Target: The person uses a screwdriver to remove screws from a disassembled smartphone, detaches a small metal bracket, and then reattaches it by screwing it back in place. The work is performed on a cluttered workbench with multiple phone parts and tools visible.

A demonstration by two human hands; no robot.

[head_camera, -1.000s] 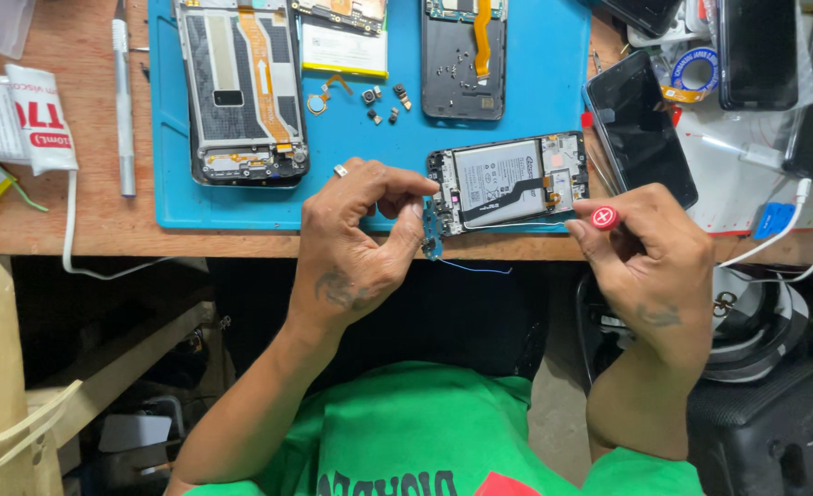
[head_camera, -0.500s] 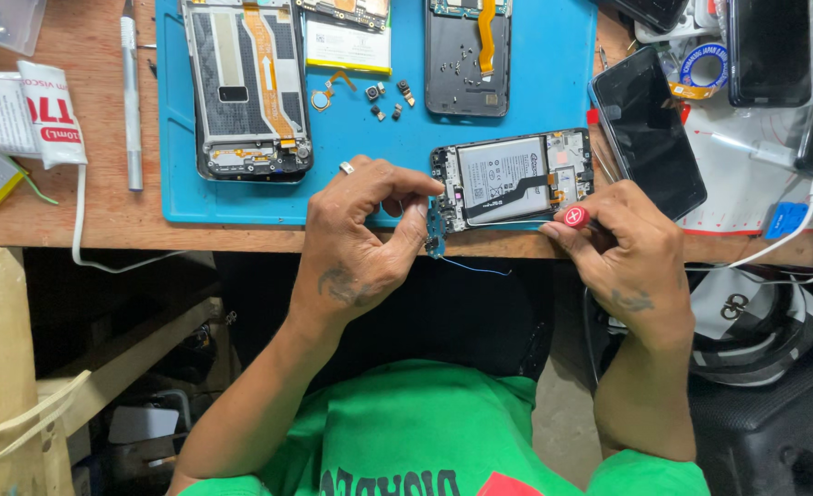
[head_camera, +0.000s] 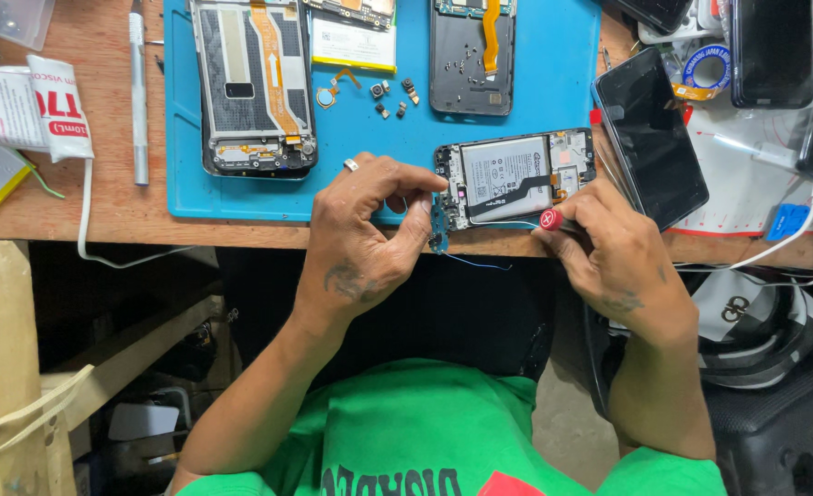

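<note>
Several opened phones lie on the blue mat [head_camera: 535, 83] on the wooden worktop [head_camera: 103, 207], and I go through them from left to right. At the far left there is a white tube [head_camera: 21, 110] and a slim metal tool [head_camera: 137, 92]. Next on the mat lies a phone frame with an orange flex cable [head_camera: 252, 87], then some small loose parts [head_camera: 392, 96], then a dark phone back [head_camera: 473, 57].

The left hand [head_camera: 365, 234] is at the left end of the opened phone with the battery showing [head_camera: 515, 179], which lies at the near edge of the mat, close to the worktop edge. Its grip is narrow: thumb and forefinger pinch a small blue board [head_camera: 438, 225] at that end of the phone. A thin blue wire [head_camera: 480, 264] hangs below it.

The right hand [head_camera: 613, 253] has a closed grip on a screwdriver with a red cap [head_camera: 549, 219], just beside the lower edge of the same phone. The tip is hidden, so I cannot tell if it touches anything. To the right lies a dark screen panel [head_camera: 652, 138].

I judge that the step in hand is work on the small board at the phone's end, either freeing it or seating it. The next move calls for a steady pinch and a careful placing of the tool tip, because the parts are small and the phone sits near the edge.
</note>
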